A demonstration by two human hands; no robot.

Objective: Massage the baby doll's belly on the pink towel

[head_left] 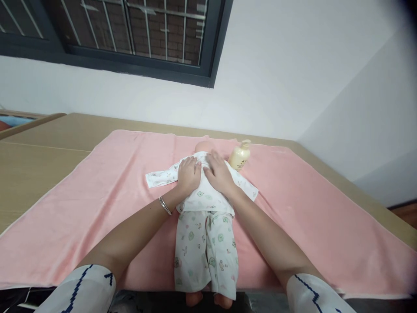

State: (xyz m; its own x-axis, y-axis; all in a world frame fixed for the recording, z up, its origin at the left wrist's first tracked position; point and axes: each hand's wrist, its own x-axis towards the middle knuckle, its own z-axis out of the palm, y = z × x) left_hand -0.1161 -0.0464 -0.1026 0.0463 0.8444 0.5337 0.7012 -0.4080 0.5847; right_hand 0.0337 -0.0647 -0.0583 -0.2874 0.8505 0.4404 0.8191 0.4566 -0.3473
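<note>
A baby doll [205,146] lies stretched out on a pink cloth [124,208], its head away from me and its feet at the near edge. It wears a white printed long-sleeved top [203,200] and matching trousers [192,252]. My left hand [189,174] rests flat on the left side of the top's upper part, fingers pointing up toward the head. On the other side, my right hand [220,173] lies flat with fingers extended near the shoulder. Both sleeves spread outward. Whether the doll is face up or face down I cannot tell.
A cream pump bottle [240,156] stands on the cloth just beyond the right sleeve. The cloth covers much of a wooden table [42,169]. Behind it rises a white wall [260,74] with a dark-framed, barred window [146,34].
</note>
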